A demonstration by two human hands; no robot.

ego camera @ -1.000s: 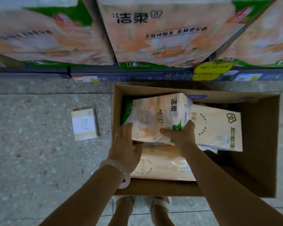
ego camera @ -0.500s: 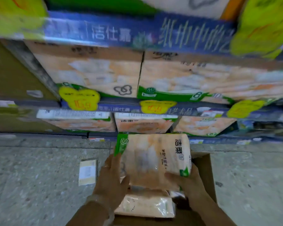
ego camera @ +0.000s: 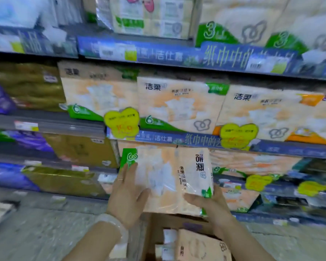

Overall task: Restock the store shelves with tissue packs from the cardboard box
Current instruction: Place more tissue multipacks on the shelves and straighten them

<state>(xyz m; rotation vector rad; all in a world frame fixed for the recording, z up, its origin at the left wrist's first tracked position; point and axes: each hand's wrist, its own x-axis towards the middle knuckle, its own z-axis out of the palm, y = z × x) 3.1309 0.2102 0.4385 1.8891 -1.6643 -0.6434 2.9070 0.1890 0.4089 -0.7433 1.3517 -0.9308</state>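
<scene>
I hold an orange-and-white tissue pack [ego camera: 169, 176] with a green corner, raised in front of the lower shelves. My left hand [ego camera: 127, 196] grips its left side with the thumb across the front. My right hand [ego camera: 208, 203] grips its lower right corner from below. Under the pack, the open cardboard box [ego camera: 154, 232] stands on the floor with more tissue packs [ego camera: 199, 245] inside. The shelves [ego camera: 177, 138] ahead carry rows of similar packs.
Yellow price tags [ego camera: 121, 122] hang from the blue shelf edges. Gold and purple packs [ego camera: 26, 87] fill the shelves at the left. A grey stone floor [ego camera: 36, 223] lies left of the box. The view is blurred.
Both hands have lifted the tissue pack out of the box and up to the lower shelves. My view has tilted up from the box to the shelving.
</scene>
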